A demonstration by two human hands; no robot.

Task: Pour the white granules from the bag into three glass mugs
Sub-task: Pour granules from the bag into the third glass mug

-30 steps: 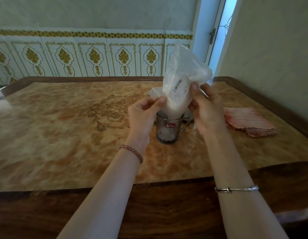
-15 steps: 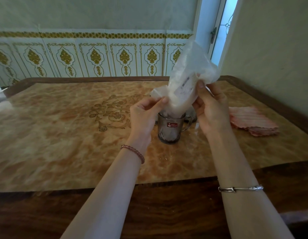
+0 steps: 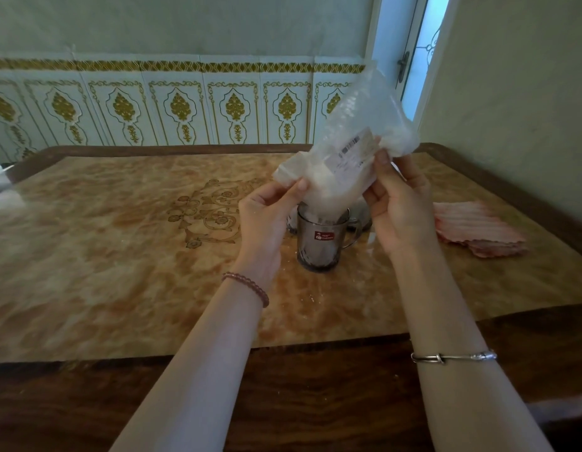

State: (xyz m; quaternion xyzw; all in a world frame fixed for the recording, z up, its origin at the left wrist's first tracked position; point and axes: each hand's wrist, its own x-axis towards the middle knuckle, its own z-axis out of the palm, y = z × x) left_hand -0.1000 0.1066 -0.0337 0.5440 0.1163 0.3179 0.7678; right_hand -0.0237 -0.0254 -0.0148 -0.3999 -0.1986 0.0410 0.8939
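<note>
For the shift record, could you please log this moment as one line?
stage: pouring | bag: tilted, mouth in front mug | left hand: pinches bag | right hand: holds bag | cloth: on table

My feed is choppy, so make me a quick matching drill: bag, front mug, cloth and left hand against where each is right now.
Things:
1. bag
2. front mug
3. cloth
4. left hand

Places or states:
A. lies flat at the table's right side
B. stands on the table under the bag's mouth
C. tipped, held up by both hands
D. pinches the bag's lower corner

Pairs: 1-C, 2-B, 3-A, 4-D
</note>
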